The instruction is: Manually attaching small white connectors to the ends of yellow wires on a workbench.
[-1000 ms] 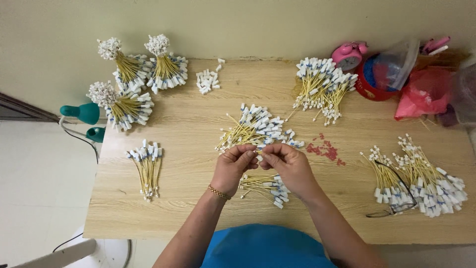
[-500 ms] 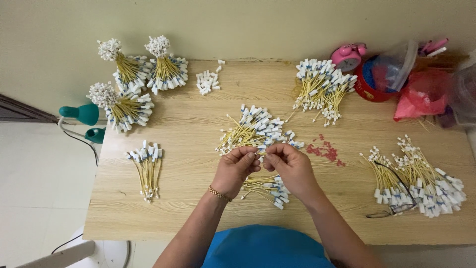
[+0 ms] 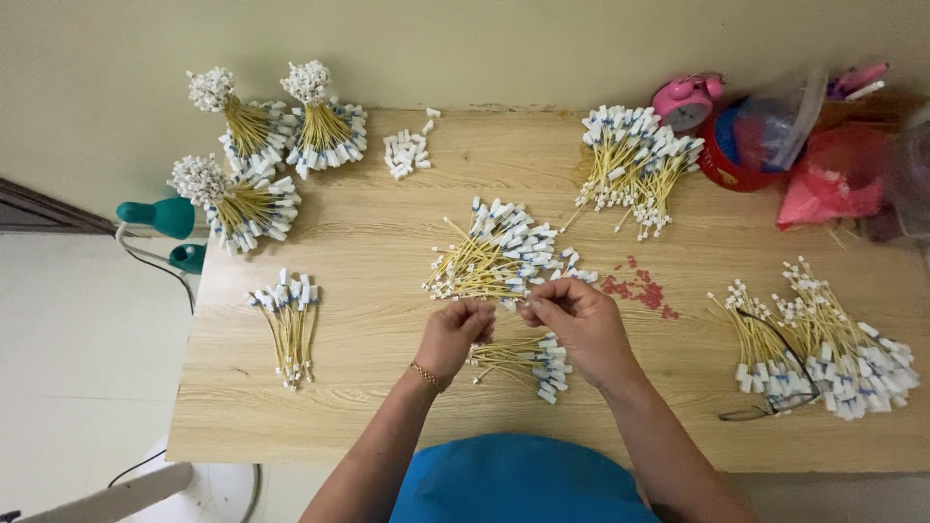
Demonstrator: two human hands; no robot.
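Together, left hand [image 3: 453, 334] and right hand [image 3: 578, 324] pinch a thin wire [image 3: 511, 308] between fingertips, just near the middle pile [image 3: 494, 254] for easy reach.

Both hands meet at mid-bench — the left hand [image 3: 453, 334] and right hand [image 3: 579, 324] pinch a small wire piece between their fingers [image 3: 535, 308]. A small wire bundle [image 3: 523, 356] lies beneath them; a loose wire pile [image 3: 494, 254] sits just beyond on the wooden bench [image 3: 368, 387].

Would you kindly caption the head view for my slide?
Two hands work yellow white-tipped wires over a wooden table.
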